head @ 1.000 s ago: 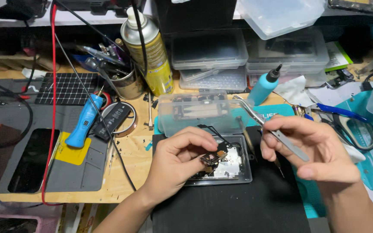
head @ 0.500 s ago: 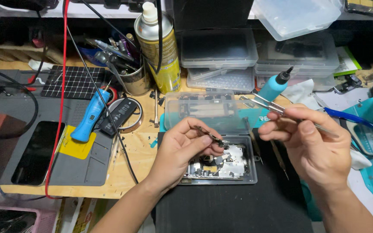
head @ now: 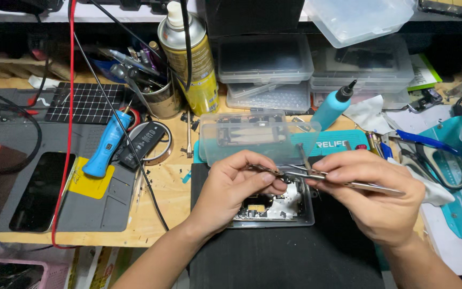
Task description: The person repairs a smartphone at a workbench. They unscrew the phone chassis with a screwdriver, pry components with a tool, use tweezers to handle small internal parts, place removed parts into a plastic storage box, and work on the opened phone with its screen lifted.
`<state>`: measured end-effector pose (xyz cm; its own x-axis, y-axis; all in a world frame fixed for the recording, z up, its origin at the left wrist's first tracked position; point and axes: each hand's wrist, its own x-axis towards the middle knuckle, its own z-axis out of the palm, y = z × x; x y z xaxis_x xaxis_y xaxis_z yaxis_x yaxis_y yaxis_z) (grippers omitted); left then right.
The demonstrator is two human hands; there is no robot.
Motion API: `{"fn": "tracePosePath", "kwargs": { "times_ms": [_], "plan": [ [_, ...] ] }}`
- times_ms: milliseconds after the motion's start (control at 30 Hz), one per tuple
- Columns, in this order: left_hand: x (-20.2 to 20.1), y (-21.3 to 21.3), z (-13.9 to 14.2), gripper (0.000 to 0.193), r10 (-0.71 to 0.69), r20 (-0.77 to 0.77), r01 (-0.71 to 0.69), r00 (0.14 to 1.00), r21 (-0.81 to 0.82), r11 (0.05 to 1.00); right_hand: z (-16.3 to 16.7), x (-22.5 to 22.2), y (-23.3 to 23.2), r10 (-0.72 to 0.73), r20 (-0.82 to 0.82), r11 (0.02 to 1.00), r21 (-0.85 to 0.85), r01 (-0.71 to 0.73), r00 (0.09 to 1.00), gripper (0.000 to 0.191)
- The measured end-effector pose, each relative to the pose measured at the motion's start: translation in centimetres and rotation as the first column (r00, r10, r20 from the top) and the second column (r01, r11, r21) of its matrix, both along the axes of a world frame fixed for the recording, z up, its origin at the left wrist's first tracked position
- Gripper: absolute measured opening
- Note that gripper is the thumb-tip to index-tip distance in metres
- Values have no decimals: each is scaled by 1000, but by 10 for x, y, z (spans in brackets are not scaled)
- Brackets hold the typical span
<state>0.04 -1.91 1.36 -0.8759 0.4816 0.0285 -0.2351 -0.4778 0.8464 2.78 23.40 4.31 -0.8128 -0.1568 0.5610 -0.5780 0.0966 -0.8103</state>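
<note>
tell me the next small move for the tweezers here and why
Probably ease the tweezers in the right hand onto the small dark part pinched by the left hand, then firm the grip. Their tips already meet at that part, held just above the opened phone.

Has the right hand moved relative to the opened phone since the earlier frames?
Yes. The right hand with its tweezers has shifted leftward, closer to the left hand, above the opened phone.
</note>
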Motion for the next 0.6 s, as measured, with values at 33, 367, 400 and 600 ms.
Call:
{"fn": "tracePosePath", "kwargs": {
  "times_ms": [33, 367, 400, 600],
  "plan": [
    [0, 0, 0, 14, 4, -3, -4, 1000, -5, 1000, 1, 0, -1, -32, -16, 999, 28, 33, 999, 22],
    [-1, 5, -1, 12, -17, -11, 17, 1000, -3, 1000, 12, 4, -6, -106, -122, 986, 116, 121, 987, 25],
    [-1, 5, -1, 12, -20, -1, 20, 1000, -3, 1000, 11, 4, -7, -108, -115, 986, 116, 121, 987, 24],
    [-1, 5, 0, 11, -30, 26, 29, 999, 38, 999, 10, 5, -5, -141, -102, 982, 112, 152, 985, 22]
  ]
}}
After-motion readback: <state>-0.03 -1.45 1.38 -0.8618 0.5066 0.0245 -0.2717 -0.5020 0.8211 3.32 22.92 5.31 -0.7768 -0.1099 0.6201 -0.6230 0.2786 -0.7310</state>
